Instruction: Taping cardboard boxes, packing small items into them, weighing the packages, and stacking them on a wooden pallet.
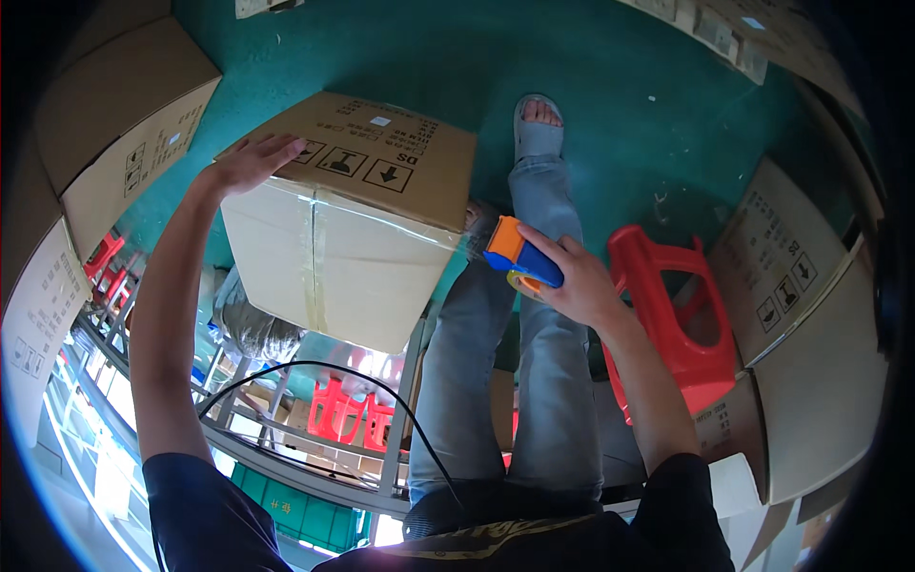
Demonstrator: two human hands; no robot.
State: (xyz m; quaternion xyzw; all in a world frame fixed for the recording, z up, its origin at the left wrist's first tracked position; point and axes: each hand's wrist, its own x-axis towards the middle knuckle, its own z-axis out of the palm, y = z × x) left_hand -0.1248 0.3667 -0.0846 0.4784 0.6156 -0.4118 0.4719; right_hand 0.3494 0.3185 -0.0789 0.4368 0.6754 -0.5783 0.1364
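Note:
A large cardboard carton (262, 257) stands in front of me to the left, one side printed with dark symbols. Fingers stretched out, my left hand (255, 164) lies flat over its far left edge, holding nothing. Clear tape (381, 217) runs along the edge between the printed side and the pale side. In my right hand (581, 281) is a blue and orange tape dispenser (524, 255), gripped beside the carton's right corner. A clear strip stretches between that corner and the dispenser; whether it is still joined to the roll I cannot tell.
Close to my right forearm is a red plastic stool (691, 357). More cartons stand at the left (124, 114) and right (820, 362). A black cable (381, 381) loops in front of my body. My legs (553, 334) are right of the carton, on a green floor (629, 114).

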